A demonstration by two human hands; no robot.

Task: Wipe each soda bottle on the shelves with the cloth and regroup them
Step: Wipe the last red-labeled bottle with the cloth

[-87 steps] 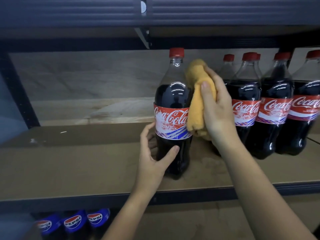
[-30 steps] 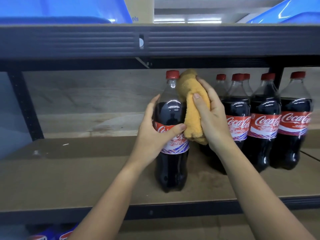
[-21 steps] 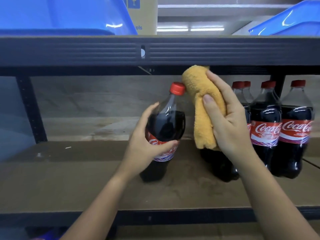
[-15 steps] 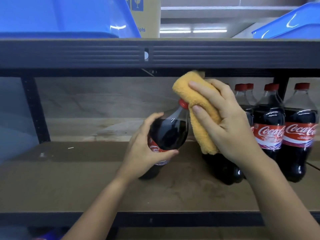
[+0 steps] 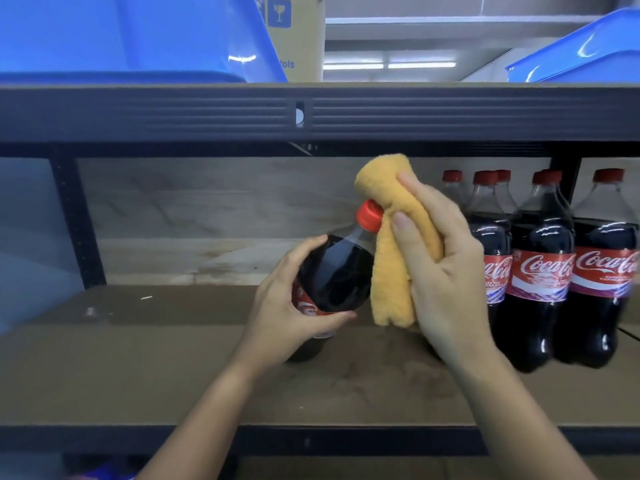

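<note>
Shelf point(image 5: 104, 375): left hand point(image 5: 287, 306) grips tilted bottle point(image 5: 332, 271); right hand point(image 5: 446, 271) holds cloth point(image 5: 394, 258) at cap point(image 5: 370, 215), wiping. Next, probably: stand bottle beside group point(image 5: 540, 271).

**Open left, crowded right**

Wide bare shelf board point(image 5: 145, 368) left of the tilted bottle point(image 5: 332, 271), free back to the rear panel. Right side blocked by a tight cluster of upright cola bottles point(image 5: 540, 271). Overhead, dark shelf beam point(image 5: 450, 112) just above the cloth point(image 5: 391, 265). Left upright post point(image 5: 74, 220) bounding the bay.
</note>
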